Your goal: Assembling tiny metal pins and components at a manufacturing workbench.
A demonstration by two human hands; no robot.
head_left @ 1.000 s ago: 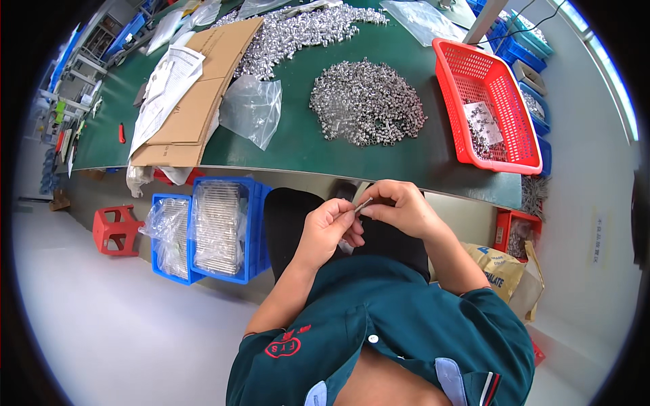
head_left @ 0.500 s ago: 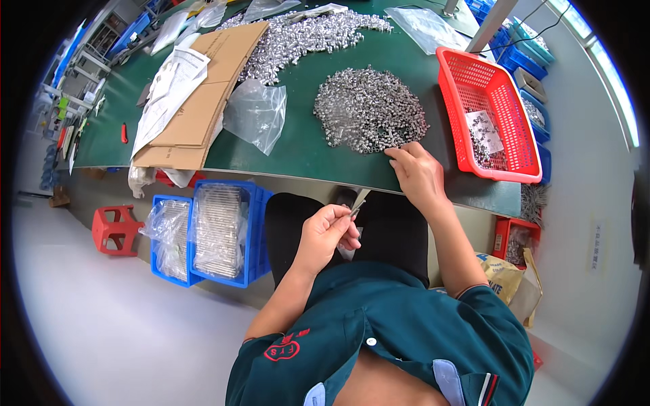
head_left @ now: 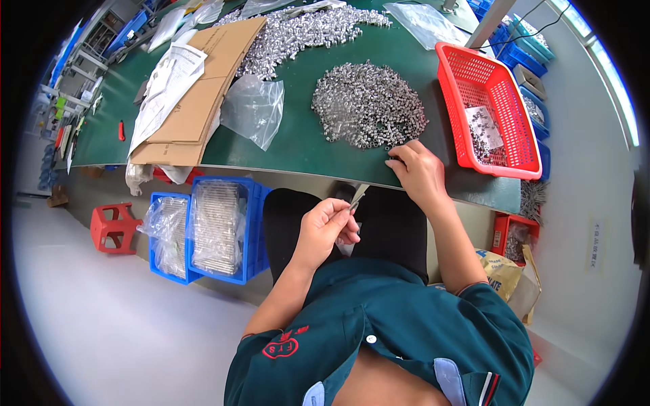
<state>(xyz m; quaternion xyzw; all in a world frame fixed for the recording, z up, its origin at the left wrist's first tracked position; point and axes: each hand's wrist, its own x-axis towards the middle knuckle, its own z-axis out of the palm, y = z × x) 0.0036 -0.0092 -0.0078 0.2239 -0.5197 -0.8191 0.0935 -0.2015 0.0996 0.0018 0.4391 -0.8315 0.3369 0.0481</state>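
Note:
My left hand (head_left: 326,227) is closed over my lap. Its thumb and fingers pinch a thin metal rod (head_left: 359,195), or a few of them, pointing up toward the table edge. My right hand (head_left: 418,172) rests at the near edge of the green table (head_left: 305,152), just below a round pile of small metal rings (head_left: 365,105). Its thumb and forefinger are bent together at the pile's near rim; whatever lies between the tips is too small to make out.
Right of the pile stands a red plastic basket (head_left: 518,145) with small parts and a paper slip. Flat cardboard (head_left: 189,115) and a clear bag (head_left: 254,111) lie left. More shiny metal parts (head_left: 298,34) spread behind. Blue crates (head_left: 254,233) with rods stand below the table.
The right thumb and forefinger have drawn slightly back from the pile's near edge and curled more. The left hand keeps its hold on the thin metal rod. The whole view shifts slightly.

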